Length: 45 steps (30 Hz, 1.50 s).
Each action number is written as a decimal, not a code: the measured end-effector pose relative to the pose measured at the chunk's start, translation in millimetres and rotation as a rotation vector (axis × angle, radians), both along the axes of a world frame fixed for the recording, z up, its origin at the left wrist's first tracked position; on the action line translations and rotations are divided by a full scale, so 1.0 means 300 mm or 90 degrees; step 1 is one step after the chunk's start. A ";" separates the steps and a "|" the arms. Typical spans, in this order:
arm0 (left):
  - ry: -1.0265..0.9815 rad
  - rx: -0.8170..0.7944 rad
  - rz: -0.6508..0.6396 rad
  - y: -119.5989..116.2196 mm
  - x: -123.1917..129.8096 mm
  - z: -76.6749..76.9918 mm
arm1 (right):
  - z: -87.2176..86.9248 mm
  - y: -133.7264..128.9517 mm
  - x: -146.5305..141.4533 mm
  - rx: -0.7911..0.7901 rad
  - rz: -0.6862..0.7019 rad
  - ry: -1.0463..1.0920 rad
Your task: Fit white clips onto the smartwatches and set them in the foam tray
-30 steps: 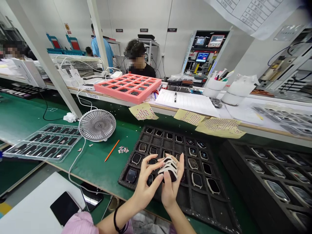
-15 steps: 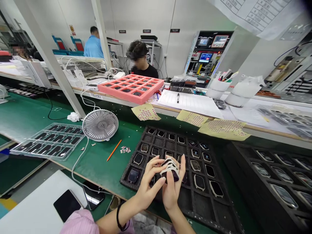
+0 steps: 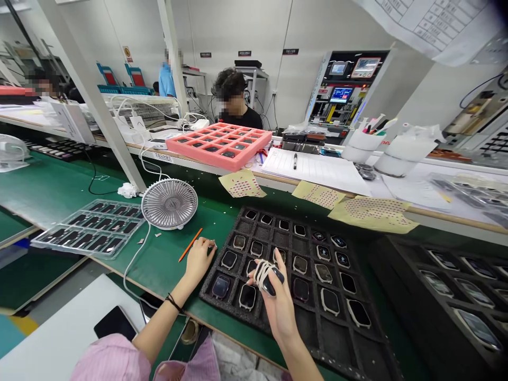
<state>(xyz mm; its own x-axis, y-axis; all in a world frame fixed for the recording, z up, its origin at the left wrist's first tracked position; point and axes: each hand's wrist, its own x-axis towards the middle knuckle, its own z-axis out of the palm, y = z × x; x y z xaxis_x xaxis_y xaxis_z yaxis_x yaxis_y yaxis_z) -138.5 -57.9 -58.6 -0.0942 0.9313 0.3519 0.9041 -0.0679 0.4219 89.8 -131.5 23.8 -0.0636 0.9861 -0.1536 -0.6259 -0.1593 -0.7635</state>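
My right hand [image 3: 280,304] holds a smartwatch case [image 3: 273,282] with a dark glossy face and pale elastic-looking bands wound around it, above the black foam tray [image 3: 273,233]. Rows of square watch cases, such as one watch case [image 3: 247,296], lie in the tray's compartments. To the left, my left hand [image 3: 199,256] rests on the green bench with its fingers bent down and drawn together. It covers the spot of the small pale pieces; whatever its fingertips pinch is too small to make out. Just beside it lies an orange pencil-like stick [image 3: 190,245].
A grey fan [image 3: 170,203] stands left of my hands, its white cable crossing the bench. Farther left is a clear tray [image 3: 89,227] of black parts. Another black tray [image 3: 420,312] is at right. A pink foam tray [image 3: 218,145] sits on the shelf, with a person behind.
My left hand has left the watch and moved left, down to the small pieces on the bench. My right hand keeps the banded watch, now turned. The view has shifted slightly.
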 end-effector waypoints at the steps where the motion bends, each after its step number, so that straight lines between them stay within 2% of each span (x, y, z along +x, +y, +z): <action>1: -0.004 -0.008 0.000 0.005 0.004 -0.003 | -0.001 0.000 0.002 0.003 0.004 0.002; 7: -0.049 -0.052 -0.020 0.027 -0.005 0.016 | 0.001 0.001 0.025 0.010 0.035 0.034; 12: -0.098 -0.096 -0.053 0.016 -0.011 0.046 | 0.016 0.004 0.035 0.005 0.070 0.058; 15: -0.139 -0.098 -0.063 -0.004 0.000 0.087 | 0.024 0.011 0.041 -0.007 0.089 0.081; 17: -0.186 -0.064 -0.096 -0.028 0.020 0.139 | 0.029 0.018 0.047 -0.028 0.122 0.105; 20: -0.251 -0.023 -0.220 -0.082 0.074 0.248 | 0.033 0.032 0.054 -0.073 0.198 0.143; 23: -0.328 -0.049 -0.360 -0.134 0.139 0.355 | 0.036 0.041 0.058 -0.099 0.284 0.168; 25: -0.388 -0.082 -0.472 -0.152 0.174 0.404 | 0.037 0.041 0.058 -0.104 0.331 0.178; 27: -0.447 -0.110 -0.579 -0.154 0.199 0.430 | 0.039 0.038 0.057 -0.103 0.368 0.185; 29: -0.497 -0.107 -0.643 -0.144 0.215 0.438 | 0.042 0.032 0.056 -0.095 0.402 0.189; 32: -0.531 -0.102 -0.662 -0.121 0.234 0.437 | 0.047 0.025 0.053 -0.085 0.450 0.179; 37: -0.492 -0.157 -0.709 -0.100 0.245 0.454 | 0.047 0.020 0.056 -0.080 0.492 0.177; 41: -0.473 -0.151 -0.736 -0.095 0.230 0.467 | 0.043 0.020 0.061 -0.071 0.503 0.196; 45: -0.409 -0.124 -0.742 -0.085 0.225 0.452 | 0.045 0.015 0.054 -0.063 0.521 0.212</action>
